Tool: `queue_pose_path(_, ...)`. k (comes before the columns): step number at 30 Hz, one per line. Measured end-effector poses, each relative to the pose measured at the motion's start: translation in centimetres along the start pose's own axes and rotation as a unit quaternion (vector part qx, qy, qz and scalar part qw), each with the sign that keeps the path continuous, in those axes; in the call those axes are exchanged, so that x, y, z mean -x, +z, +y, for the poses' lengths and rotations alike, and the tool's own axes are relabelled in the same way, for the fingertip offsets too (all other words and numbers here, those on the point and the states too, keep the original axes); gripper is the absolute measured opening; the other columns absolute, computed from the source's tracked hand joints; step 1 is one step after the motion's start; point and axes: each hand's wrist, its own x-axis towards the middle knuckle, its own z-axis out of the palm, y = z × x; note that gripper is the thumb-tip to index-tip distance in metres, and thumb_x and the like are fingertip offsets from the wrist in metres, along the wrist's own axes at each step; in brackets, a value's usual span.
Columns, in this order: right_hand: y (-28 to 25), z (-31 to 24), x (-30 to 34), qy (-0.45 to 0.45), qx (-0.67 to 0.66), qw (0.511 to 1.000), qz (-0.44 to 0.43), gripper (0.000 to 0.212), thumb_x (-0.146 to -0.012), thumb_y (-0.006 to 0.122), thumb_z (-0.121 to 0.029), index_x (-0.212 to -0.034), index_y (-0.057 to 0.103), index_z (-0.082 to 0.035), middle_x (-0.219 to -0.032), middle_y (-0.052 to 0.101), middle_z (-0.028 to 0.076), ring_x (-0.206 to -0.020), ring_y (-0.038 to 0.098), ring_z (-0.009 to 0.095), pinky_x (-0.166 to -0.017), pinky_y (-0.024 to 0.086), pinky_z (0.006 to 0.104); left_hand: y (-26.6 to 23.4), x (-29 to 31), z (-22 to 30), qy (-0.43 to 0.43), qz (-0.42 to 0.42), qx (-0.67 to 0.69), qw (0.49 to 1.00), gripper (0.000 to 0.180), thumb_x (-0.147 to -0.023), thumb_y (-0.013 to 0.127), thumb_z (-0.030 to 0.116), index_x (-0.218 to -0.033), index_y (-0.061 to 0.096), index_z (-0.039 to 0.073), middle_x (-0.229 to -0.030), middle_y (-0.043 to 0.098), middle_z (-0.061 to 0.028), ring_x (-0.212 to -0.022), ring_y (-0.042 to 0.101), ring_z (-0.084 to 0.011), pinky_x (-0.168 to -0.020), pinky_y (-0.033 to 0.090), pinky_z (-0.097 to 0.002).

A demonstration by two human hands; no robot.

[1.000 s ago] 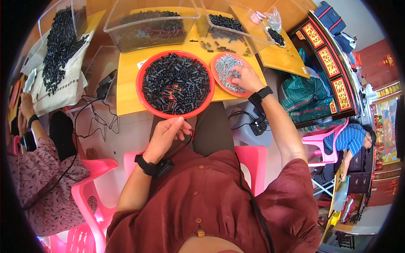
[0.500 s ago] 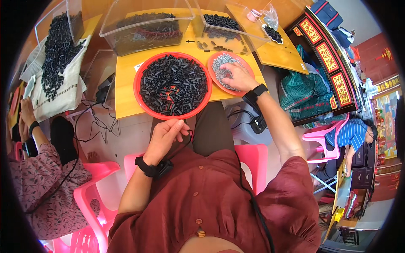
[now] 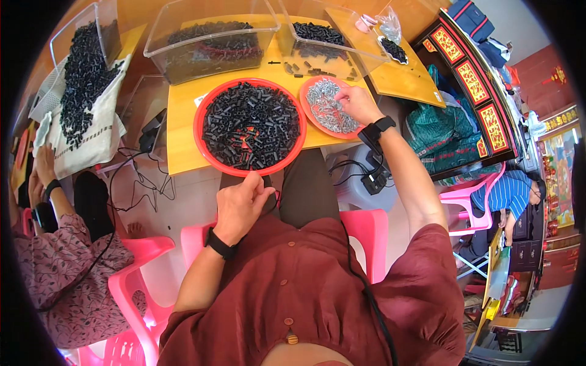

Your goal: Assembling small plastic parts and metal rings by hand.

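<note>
A round red basin (image 3: 206, 152) full of short black plastic tubes (image 3: 250, 122) stands on the yellow table in front of me. To its right lies a smaller red plate (image 3: 307, 105) heaped with small silvery screw-like metal pieces (image 3: 325, 100). My right hand (image 3: 360, 104) is over the right part of this plate, thumb and fingers pinched together; anything between them is too small to make out. Just below the near rim of the basin is my left hand (image 3: 243, 206), its fingers curled closed. Whatever it may hold is hidden by the fingers.
Clear plastic bins (image 3: 210, 68) holding more black tubes stand behind the basin, with loose tubes (image 3: 308, 69) nearby. At left a co-worker (image 3: 67, 256) sits by a pile of black tubes (image 3: 85, 79). Green sacks (image 3: 442, 131) lie at right; cables (image 3: 354, 171) hang below the table.
My right hand has drawn back to the right over the metal pieces, fingers now pinched. My left hand has turned, its back now upward, staying near the basin's near rim.
</note>
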Motion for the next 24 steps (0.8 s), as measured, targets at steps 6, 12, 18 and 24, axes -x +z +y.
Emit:
queue_pose_path(6, 0.6, -1.5, 1.1, -0.051, 0.005, 0.995, -0.082, 0.014, -0.077, 0.059, -0.011, -0.083, 0.07, -0.005, -0.085, 0.068, 0.019, -0.088, 0.064, 0.034, -0.083, 0.049, 0.0417, 0.5, 0.5, -1.1, 0.053, -0.003, -0.051, 0.997, 0.027, -0.08, 0.066, 0.012, -0.068, 0.042, 0.008, -0.054, 0.051, -0.01, -0.051, 0.054, -0.032, -0.047, 0.04, -0.0412)
queue_pose_path(12, 1.3, -0.7, 1.8, -0.014, 0.081, 0.996, 0.014, 0.014, -0.078, 0.058, -0.01, -0.084, 0.07, -0.005, -0.086, 0.068, 0.018, -0.091, 0.062, 0.037, -0.083, 0.048, 0.0461, 0.4, 0.6, -0.9, 0.043, 0.006, -0.041, 0.998, 0.028, -0.079, 0.066, 0.011, -0.067, 0.041, 0.008, -0.054, 0.05, -0.0103, -0.051, 0.054, -0.0327, -0.047, 0.04, -0.0419)
queue_pose_path(18, 0.7, -3.6, 3.3, -0.114, 0.053, 0.989, 0.084, 0.011, -0.084, 0.06, -0.012, -0.09, 0.065, -0.004, -0.086, 0.066, 0.016, -0.08, 0.063, 0.035, -0.072, 0.05, 0.0433, 0.2, 0.7, -1.2, 0.02, 0.026, -0.042, 0.999, 0.022, -0.08, 0.066, 0.013, -0.069, 0.048, 0.008, -0.055, 0.053, -0.0124, -0.055, 0.058, -0.0332, -0.048, 0.041, -0.0427)
queue_pose_path(24, 0.1, -17.9, 11.3, -0.192, -0.104, 0.975, 0.048, 0.007, -0.083, 0.066, -0.008, -0.087, 0.064, -0.002, -0.077, 0.063, 0.012, -0.066, 0.062, 0.027, -0.06, 0.048, 0.0339, 0.0, -0.1, -1.7, -0.076, 0.118, 0.05, 0.989, 0.034, -0.081, 0.07, 0.011, -0.065, 0.041, 0.004, -0.052, 0.038, -0.0096, -0.046, 0.04, -0.0198, -0.046, 0.035, -0.0332)
